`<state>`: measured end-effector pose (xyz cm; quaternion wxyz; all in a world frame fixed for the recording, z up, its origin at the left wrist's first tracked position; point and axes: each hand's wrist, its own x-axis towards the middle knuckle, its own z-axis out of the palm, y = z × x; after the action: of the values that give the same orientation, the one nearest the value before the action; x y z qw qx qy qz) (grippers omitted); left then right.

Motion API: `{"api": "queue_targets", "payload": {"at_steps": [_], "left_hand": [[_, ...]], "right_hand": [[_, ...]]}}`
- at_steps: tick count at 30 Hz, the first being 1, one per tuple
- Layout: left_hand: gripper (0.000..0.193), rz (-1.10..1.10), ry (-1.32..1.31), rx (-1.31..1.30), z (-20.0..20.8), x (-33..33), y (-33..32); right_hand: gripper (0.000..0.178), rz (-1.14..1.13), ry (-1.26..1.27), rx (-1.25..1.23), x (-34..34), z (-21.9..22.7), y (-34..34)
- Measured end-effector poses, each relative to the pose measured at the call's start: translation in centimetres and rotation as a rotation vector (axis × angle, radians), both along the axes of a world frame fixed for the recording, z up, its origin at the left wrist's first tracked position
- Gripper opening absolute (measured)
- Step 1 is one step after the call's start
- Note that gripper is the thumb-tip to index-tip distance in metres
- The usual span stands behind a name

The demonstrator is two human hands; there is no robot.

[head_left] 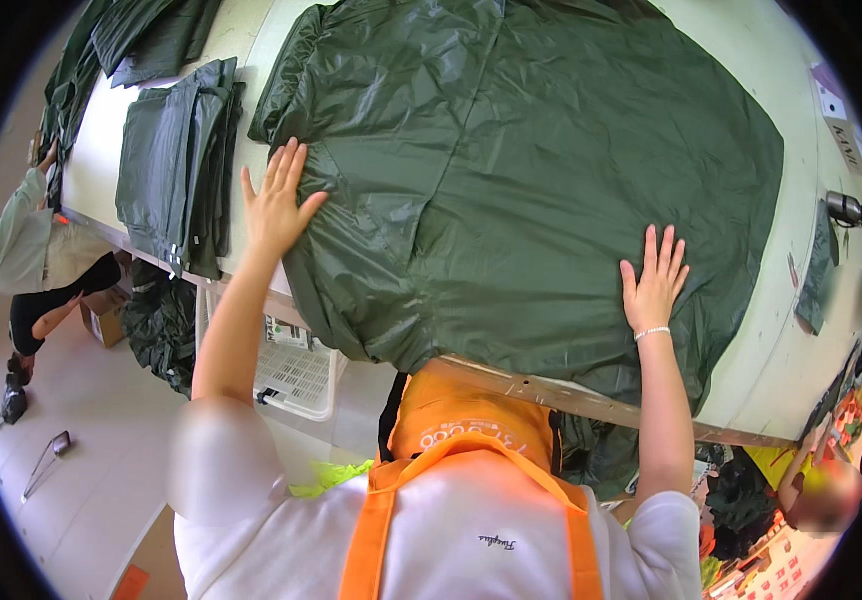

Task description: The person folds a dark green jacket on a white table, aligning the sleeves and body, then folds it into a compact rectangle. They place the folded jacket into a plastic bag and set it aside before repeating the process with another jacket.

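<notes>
A large dark green garment of thin, shiny fabric (541,190) lies spread over the pale table, creased and with a seam running down it. Its near edge hangs past the table's front. My left hand (279,200) rests flat at the garment's left edge, fingers spread. On the right part of the fabric my right hand (655,285) lies flat too, its fingers apart and a light bracelet on the wrist. Neither hand grips anything.
Folded dark green garments (176,165) are stacked left of my left hand. A white plastic basket (296,375) stands below the table edge. A dark flask (844,209) is at the far right. Another person (46,245) stands at the table's left end.
</notes>
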<state>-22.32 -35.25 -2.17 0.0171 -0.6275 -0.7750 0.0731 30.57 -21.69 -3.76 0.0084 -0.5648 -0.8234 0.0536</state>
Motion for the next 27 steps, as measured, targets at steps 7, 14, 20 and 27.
{"api": "queue_targets", "payload": {"at_steps": [7,14,20,27], "left_hand": [[0.051,0.188,-0.518,0.630,2.3,3.7,-5.0],[0.037,0.831,-1.085,0.654,-4.6,14.9,-22.6],[0.047,1.399,-1.390,0.707,-5.8,16.5,-20.2],[0.052,1.144,-1.299,0.622,-5.3,14.0,-20.9]], "right_hand": [[0.045,-0.131,0.489,-0.076,5.5,5.3,1.0],[0.054,-1.106,0.602,-0.385,27.2,7.3,-11.7],[0.045,-0.888,0.580,-0.214,23.7,5.5,-14.7],[0.023,-1.151,1.525,-0.232,24.7,5.6,-10.7]]}}
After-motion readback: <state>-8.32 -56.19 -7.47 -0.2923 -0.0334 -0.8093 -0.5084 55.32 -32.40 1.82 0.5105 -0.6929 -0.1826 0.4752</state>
